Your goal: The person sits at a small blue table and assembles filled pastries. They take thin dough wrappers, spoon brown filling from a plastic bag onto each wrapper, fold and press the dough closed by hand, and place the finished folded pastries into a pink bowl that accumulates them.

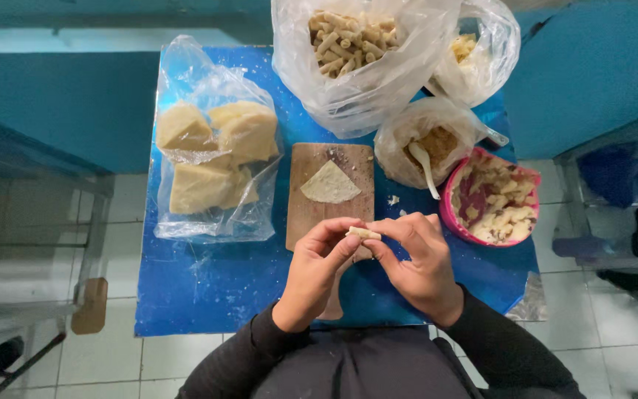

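My left hand point(317, 266) and my right hand point(416, 258) meet over the near end of a wooden cutting board point(304, 214). Together their fingertips pinch a small pale rolled piece of dough point(363, 233). On the board, farther from me, lies a flat pale dough wedge point(329, 185), untouched. Both forearms wear black sleeves.
A blue table point(208, 281) carries a clear bag of pale dough blocks point(212, 159) at left, a big bag of finished rolls point(352, 44) at the back, a smaller bag behind it point(474, 52), a bag of filling with a white spoon point(426, 159), and a pink bowl of pieces point(496, 199) at right.
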Tool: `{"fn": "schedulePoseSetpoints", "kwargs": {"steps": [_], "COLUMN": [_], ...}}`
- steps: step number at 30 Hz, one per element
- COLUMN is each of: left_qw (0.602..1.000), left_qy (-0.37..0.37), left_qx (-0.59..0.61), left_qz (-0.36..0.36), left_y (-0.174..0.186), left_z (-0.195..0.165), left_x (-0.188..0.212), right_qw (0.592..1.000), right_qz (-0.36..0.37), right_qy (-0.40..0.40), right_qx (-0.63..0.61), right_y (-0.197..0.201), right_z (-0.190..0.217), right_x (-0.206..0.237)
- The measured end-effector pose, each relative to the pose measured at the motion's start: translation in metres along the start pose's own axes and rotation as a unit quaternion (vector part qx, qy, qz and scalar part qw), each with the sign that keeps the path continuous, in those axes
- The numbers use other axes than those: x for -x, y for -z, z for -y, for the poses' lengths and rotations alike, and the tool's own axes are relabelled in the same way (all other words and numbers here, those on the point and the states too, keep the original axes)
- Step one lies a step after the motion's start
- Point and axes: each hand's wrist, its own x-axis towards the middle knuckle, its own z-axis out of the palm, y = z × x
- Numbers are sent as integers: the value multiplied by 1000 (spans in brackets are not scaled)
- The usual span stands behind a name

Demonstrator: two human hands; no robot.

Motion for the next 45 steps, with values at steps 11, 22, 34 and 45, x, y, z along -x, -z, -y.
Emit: {"fn": "schedulePoseSetpoints", "kwargs": {"steps": [11, 22, 34, 45], "left_qw": [980, 972, 996, 997], "left_qy": [-101, -88, -82, -15], "left_qx": [-167, -197, -21, 46], "left_qz": [-30, -95, 9, 64], "left_y": [2, 0, 11, 7], "left_z": [31, 38, 45, 24], "left_x": [13, 12, 9, 12], "right_qw": [995, 989, 898, 717], "right_qz": [85, 100, 144, 142], "right_qy": [-56, -71, -193, -418], "right_qx": [-6, -78, -368, -540], "right_y": [6, -10, 14, 47], "right_z": [-5, -14, -26, -41], "right_x": [15, 28, 39, 20]}}
